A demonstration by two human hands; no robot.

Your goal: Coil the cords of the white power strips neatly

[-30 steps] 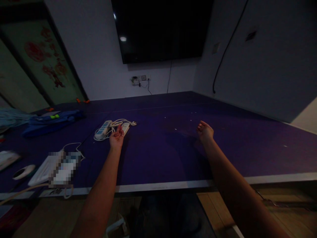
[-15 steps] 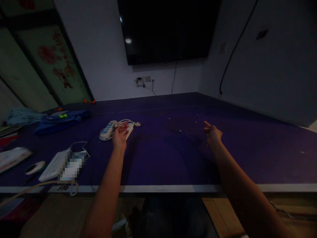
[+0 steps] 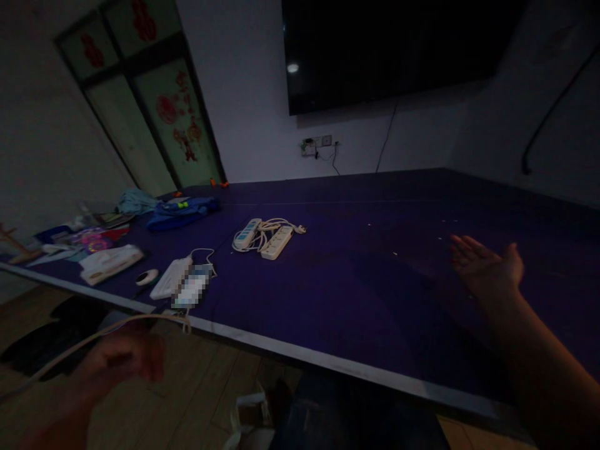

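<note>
My right hand (image 3: 485,270) hovers open over the purple table (image 3: 347,294), fingers stretched toward the left, holding nothing. My left hand (image 3: 122,360) is down below the table's near edge at the lower left, blurred by motion, close to a pale cable (image 3: 84,340) that hangs off the edge. Whether it grips the cable I cannot tell. Two white power strips (image 3: 267,234) with coiled cords lie on the table, well away from both hands.
A white keyboard-like device (image 3: 171,278), a small mouse (image 3: 147,277), a tissue pack (image 3: 110,262), blue cloth (image 3: 180,211) and clutter sit at the table's left. A dark screen (image 3: 389,50) hangs on the wall. Wooden floor lies below.
My left hand left the power strips and dropped below the table edge at the left. The view swung left, and my right hand opened flat.
</note>
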